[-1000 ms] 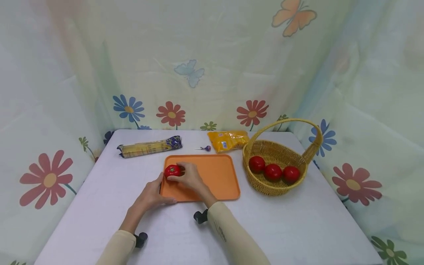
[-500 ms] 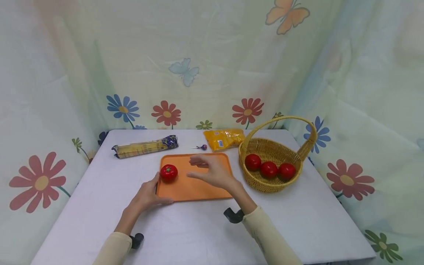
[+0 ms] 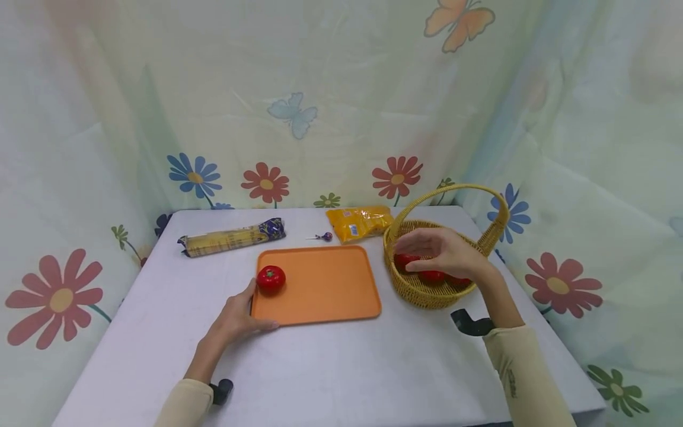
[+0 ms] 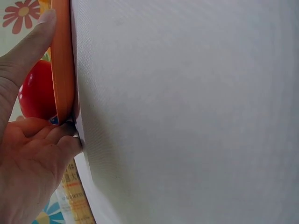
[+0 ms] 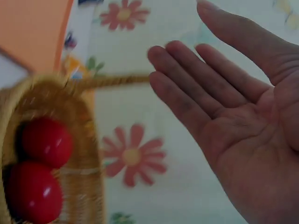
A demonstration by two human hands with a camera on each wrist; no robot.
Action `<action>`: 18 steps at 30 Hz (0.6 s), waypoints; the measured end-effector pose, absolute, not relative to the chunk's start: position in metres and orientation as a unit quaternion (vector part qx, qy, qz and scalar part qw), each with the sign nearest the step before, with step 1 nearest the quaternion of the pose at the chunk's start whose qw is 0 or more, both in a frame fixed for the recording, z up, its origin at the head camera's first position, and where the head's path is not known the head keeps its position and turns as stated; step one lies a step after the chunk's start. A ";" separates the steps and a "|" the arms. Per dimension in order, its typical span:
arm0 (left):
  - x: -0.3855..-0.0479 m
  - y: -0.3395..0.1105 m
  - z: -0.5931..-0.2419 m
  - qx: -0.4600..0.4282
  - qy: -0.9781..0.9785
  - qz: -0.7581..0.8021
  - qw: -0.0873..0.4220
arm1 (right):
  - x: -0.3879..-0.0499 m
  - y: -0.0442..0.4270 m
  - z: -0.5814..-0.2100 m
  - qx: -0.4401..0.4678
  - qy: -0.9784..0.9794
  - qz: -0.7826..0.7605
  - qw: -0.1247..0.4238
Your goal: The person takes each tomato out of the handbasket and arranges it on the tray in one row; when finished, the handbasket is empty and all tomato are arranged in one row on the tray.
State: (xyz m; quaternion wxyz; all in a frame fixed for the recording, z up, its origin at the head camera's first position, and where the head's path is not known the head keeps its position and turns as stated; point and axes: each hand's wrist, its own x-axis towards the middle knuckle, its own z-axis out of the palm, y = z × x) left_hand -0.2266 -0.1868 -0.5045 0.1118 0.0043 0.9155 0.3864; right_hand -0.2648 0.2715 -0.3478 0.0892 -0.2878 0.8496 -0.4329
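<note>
My left hand (image 3: 238, 317) rests at the near left corner of an orange tray (image 3: 331, 284). Its thumb lies straight along the front rim, and the fingers touch the left side, as the left wrist view (image 4: 32, 163) also shows. A red tomato (image 3: 271, 280) with a green stem top sits inside the tray by the left rim. My right hand (image 3: 448, 255) hovers over a wicker basket (image 3: 427, 299), fingers extended, thumb apart, holding nothing. In the right wrist view, red tomatoes (image 5: 35, 191) lie in the basket; the head view shows three, partly covered by the hand.
The basket's tall arched handle (image 3: 453, 188) rises over it. Behind the tray lie a long yellow noodle packet (image 3: 232, 238), a small lollipop (image 3: 325, 236) and an orange-yellow bag (image 3: 360, 223). A flowered curtain encloses the white-covered table (image 3: 320, 367).
My right hand has let go of the tomato on the tray and moved right to above the basket. My left hand stays at the tray corner. The head view has shifted slightly.
</note>
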 end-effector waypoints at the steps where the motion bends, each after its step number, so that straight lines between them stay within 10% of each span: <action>1: -0.227 -0.187 -0.505 0.004 0.916 0.386 0.112 | -0.274 0.281 -0.352 -0.268 0.851 -0.442 0.089; 18: -0.228 -0.188 -0.506 0.005 0.918 0.384 0.101 | -0.363 0.319 -0.425 -0.095 0.875 -0.451 0.148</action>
